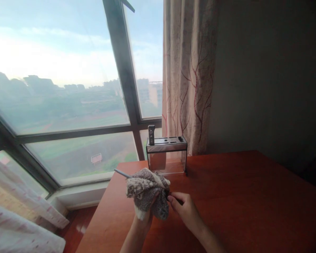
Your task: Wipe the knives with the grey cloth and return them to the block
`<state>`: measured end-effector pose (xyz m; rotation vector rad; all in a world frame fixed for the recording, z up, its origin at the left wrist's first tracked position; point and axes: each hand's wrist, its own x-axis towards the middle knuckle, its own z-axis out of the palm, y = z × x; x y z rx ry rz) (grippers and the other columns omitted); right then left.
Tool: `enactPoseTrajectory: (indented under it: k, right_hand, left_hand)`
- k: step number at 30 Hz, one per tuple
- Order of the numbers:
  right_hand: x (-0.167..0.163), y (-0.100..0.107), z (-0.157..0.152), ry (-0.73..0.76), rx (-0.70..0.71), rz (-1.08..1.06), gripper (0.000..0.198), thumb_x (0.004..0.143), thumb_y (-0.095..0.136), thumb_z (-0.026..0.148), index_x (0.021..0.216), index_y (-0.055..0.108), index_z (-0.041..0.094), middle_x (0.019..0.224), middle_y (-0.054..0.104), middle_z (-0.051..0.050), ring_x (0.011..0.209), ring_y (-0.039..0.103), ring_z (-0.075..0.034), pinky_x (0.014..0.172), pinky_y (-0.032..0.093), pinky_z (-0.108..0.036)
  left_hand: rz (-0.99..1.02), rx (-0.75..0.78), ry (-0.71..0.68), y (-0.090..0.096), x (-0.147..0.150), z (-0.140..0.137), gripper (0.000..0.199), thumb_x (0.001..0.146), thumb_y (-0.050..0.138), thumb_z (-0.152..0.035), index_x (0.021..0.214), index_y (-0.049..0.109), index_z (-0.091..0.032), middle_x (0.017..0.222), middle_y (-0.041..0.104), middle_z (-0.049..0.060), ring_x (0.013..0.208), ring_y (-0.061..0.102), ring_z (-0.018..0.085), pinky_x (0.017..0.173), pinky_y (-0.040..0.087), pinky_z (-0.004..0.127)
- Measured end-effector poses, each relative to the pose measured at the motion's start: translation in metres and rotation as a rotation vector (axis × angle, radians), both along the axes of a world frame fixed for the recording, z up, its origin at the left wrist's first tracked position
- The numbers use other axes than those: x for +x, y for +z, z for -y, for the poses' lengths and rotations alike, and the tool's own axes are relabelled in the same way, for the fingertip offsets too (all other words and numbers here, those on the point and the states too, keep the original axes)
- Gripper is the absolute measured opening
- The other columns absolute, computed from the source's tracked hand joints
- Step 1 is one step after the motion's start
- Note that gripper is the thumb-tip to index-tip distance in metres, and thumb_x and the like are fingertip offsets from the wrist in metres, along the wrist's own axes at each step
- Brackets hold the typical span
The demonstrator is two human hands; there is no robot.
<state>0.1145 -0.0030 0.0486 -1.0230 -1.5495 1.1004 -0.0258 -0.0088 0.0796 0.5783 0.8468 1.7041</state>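
From the head view, my only one, I have both hands over the reddish-brown wooden table [234,200]. The slim metal utensil [122,173], which I take for a knife, is wrapped in a grey-and-cream towel [149,188]. Its grey end sticks out at the upper left, pointing away from me, and its long axis seems to run slantwise through the cloth, down to the right hand [184,203]. There I read thumb and forefinger as pinched together on its dark end, at the towel's right edge. The left hand [146,218] comes up from below and looks clasped round the towel, with the utensil between the folds; the cloth hides most of those fingers.

Beyond both hands, a little right of the towel, stands a clear-walled knife block [173,162], upright near the table's far edge. The towel overlaps its lower left corner in my line of sight; I cannot tell whether they touch. The left hand's bundle reaches closer to it than the right hand does. The block's slotted top carries one upright grey handle [151,135] at its left end. Reflections on the walls keep me from making out what hangs inside.
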Motion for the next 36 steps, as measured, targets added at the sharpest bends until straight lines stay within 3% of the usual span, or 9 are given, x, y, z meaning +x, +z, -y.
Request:
enactPoseTrajectory:
  k: [3,5,10,17,21,26,29,36]
  right_hand:
    - [0.001,-0.003,0.003,-0.131,0.383,0.248,0.033,0.092,0.05,0.043,0.088,0.072,0.019,0.077,0.07,-0.006,0.07,0.065,-0.019,0.062,0.047,-0.027]
    - [0.004,-0.006,0.004,-0.207,0.579,0.412,0.028,0.094,0.049,0.036,0.099,0.071,0.019,0.079,0.07,-0.007,0.068,0.066,-0.019,0.062,0.047,-0.027]
    - [0.013,-0.004,0.006,-0.318,0.831,0.623,0.024,0.093,0.054,0.03,0.109,0.068,0.019,0.075,0.068,-0.007,0.066,0.064,-0.018,0.061,0.046,-0.028]
    - [0.016,-0.001,0.005,-0.347,0.815,0.487,0.02,0.09,0.059,0.028,0.107,0.068,0.02,0.077,0.069,-0.005,0.068,0.065,-0.018,0.065,0.049,-0.028]
    - [0.011,-0.002,0.008,-0.306,0.807,0.445,0.02,0.091,0.058,0.028,0.107,0.066,0.02,0.079,0.069,-0.006,0.07,0.064,-0.018,0.065,0.05,-0.029]
    - [0.013,0.0,0.009,-0.222,0.833,0.483,0.022,0.091,0.057,0.026,0.111,0.065,0.02,0.077,0.068,-0.005,0.069,0.063,-0.018,0.063,0.049,-0.029]
    - [0.017,0.001,0.007,-0.225,0.856,0.507,0.025,0.092,0.056,0.024,0.116,0.063,0.02,0.079,0.068,-0.005,0.071,0.063,-0.018,0.066,0.049,-0.029]
    - [0.015,-0.004,0.005,-0.337,0.836,0.565,0.026,0.092,0.056,0.024,0.117,0.064,0.018,0.078,0.067,-0.006,0.07,0.063,-0.018,0.065,0.046,-0.029]
  left_hand:
    - [-0.039,-0.006,0.083,0.003,0.004,0.0,0.051,0.049,0.088,-0.017,0.096,0.067,-0.021,0.087,0.075,0.002,0.077,0.071,0.024,0.074,0.059,0.034]
    - [-0.018,-0.036,0.089,0.002,0.006,0.0,0.05,0.05,0.088,-0.02,0.095,0.066,-0.02,0.087,0.075,0.003,0.08,0.072,0.026,0.076,0.059,0.035]
    - [0.022,-0.089,0.01,-0.008,0.004,-0.002,0.043,0.052,0.087,-0.024,0.09,0.067,-0.018,0.089,0.075,0.006,0.091,0.07,0.03,0.086,0.055,0.042]
    - [0.079,-0.145,-0.161,-0.02,-0.003,0.001,0.033,0.055,0.086,-0.023,0.083,0.07,-0.017,0.092,0.075,0.009,0.102,0.066,0.034,0.094,0.05,0.045]
    - [0.086,-0.194,-0.292,-0.023,-0.011,0.005,0.031,0.057,0.085,-0.025,0.083,0.072,-0.016,0.095,0.075,0.012,0.106,0.064,0.035,0.097,0.048,0.045]
    - [0.034,-0.161,-0.347,-0.018,-0.019,0.009,0.031,0.056,0.085,-0.022,0.085,0.074,-0.016,0.095,0.075,0.012,0.104,0.064,0.036,0.096,0.049,0.047]
    - [0.007,-0.122,-0.302,-0.012,-0.016,0.008,0.035,0.055,0.085,-0.017,0.089,0.073,-0.017,0.094,0.075,0.011,0.099,0.067,0.035,0.092,0.051,0.046]
    - [-0.091,-0.089,-0.03,-0.012,-0.008,-0.005,0.053,0.046,0.089,-0.016,0.095,0.069,-0.016,0.09,0.075,0.008,0.088,0.07,0.031,0.084,0.056,0.043]
